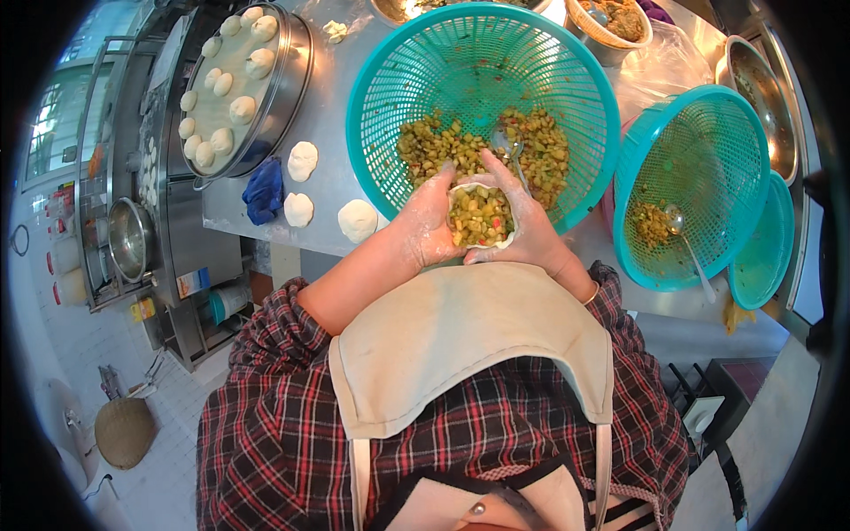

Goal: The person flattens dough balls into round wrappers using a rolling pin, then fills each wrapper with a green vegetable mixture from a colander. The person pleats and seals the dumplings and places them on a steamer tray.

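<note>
Both floury hands cup a round dough wrapper [508, 242] heaped with diced green vegetable filling [479, 218], just over the near rim of a large teal plastic colander [362, 159]. My left hand [431, 216] holds its left side, thumb up. Around the right side curls my right hand [528, 216]. Behind the hands, more diced filling [548, 156] lies in the colander with a metal spoon [506, 145] in it. Three flattened dough rounds [357, 220] lie on the metal table [325, 119] to the left.
A steamer tray [229, 86] of filled buns stands at the upper left, with a blue cloth [263, 190] beside it. To the right, a smaller teal colander [690, 139] holds some filling and a spoon [694, 255]. A bowl of filling [621, 20] stands at the back right.
</note>
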Motion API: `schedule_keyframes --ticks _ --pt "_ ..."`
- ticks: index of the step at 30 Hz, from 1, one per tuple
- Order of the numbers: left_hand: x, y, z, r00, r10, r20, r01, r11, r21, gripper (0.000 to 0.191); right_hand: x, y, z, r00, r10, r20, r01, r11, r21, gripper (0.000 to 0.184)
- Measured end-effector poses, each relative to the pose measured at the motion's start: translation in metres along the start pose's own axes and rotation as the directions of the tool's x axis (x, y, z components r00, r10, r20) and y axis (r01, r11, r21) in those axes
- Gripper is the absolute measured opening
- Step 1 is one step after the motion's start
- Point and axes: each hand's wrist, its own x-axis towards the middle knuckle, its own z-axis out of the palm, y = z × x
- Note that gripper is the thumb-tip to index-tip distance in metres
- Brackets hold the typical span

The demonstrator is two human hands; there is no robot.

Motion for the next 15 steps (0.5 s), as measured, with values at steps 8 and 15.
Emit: schedule_keyframes --ticks 8,15 --pt "-0.024 0.01 0.022 0.994 0.1 -0.037 -0.099 0.995 0.016 0.076 0.004 0.009 0.008 0.997 -0.074 -0.033 0.076 0.995 0.07 0.126" --pt "-0.04 0.012 0.044 0.976 0.175 0.132 -0.181 0.983 0.038 0.075 0.008 -0.009 -0.004 0.985 -0.014 -0.17 0.077 0.927 0.368 0.116"
